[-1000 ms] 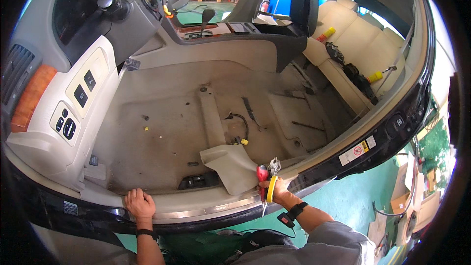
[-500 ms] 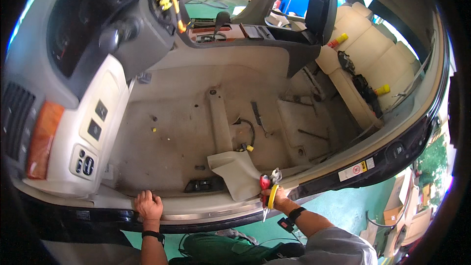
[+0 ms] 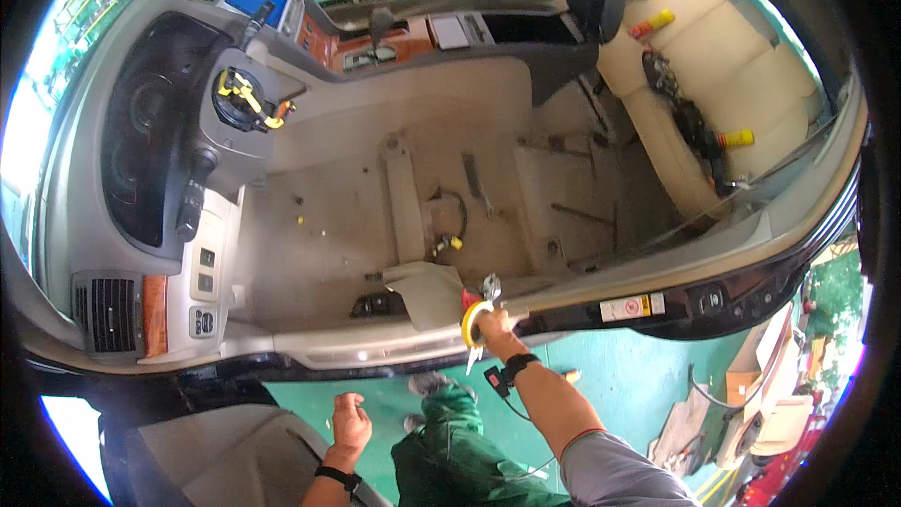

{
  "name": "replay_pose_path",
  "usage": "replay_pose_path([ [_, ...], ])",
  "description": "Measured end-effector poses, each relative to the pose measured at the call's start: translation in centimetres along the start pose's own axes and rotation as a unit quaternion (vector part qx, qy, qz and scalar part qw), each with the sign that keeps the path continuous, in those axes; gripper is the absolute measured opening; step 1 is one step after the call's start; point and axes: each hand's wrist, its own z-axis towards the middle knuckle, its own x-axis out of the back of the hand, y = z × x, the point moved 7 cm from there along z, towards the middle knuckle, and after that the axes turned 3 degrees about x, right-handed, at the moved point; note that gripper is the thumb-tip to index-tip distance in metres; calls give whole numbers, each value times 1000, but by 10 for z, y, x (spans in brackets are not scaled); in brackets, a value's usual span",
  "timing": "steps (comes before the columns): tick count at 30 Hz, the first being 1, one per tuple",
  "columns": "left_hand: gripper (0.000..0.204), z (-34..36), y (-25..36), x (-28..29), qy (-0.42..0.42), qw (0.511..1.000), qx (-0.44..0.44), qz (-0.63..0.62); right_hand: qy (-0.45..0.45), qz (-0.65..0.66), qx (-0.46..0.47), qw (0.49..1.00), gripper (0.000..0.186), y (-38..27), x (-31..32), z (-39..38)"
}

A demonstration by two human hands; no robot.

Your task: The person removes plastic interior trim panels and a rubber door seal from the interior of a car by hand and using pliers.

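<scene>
A bright yellow flat ring point(image 3: 473, 325) and a red-handled tool point(image 3: 468, 299) are held together in the closed right hand point(image 3: 493, 323), with a silver metal tool head point(image 3: 491, 285) showing just above its fingers. Nothing is seen in the left hand point(image 3: 350, 424), which is loosely curled, well apart to the lower left of the right; how tightly it is closed cannot be told. Just left of the right hand, a beige flexible sheet point(image 3: 427, 293) is draped near the pale, glossy door sill point(image 3: 361, 349). With several items bunched in one grip, the red-handled tool could be dropped if the fingers were loosened, and the sill could be scratched by its metal. The black wire with a yellow connector point(image 3: 454, 243), farther up and left, could be strained if snagged.
</scene>
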Motion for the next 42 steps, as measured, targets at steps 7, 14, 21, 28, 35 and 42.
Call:
replay_pose_path([
  [7,9,-68,67,-3,-163,979,117,34,127,572,-292,756,6,-19,60,-80],
  [14,14,40,134,8,-110,990,16,84,98,654,-374,651,12,-35,126,-89],
  [21,9,286,229,18,15,988,-94,120,45,658,-386,645,20,-40,198,-61],
  [28,20,506,276,84,103,897,-174,393,124,645,-402,638,20,-37,228,-56],
  [35,16,629,287,164,130,766,-145,612,245,628,-409,615,27,-70,249,-61],
  [42,42,676,243,182,59,768,-172,614,354,611,-360,610,25,-120,256,-22],
])
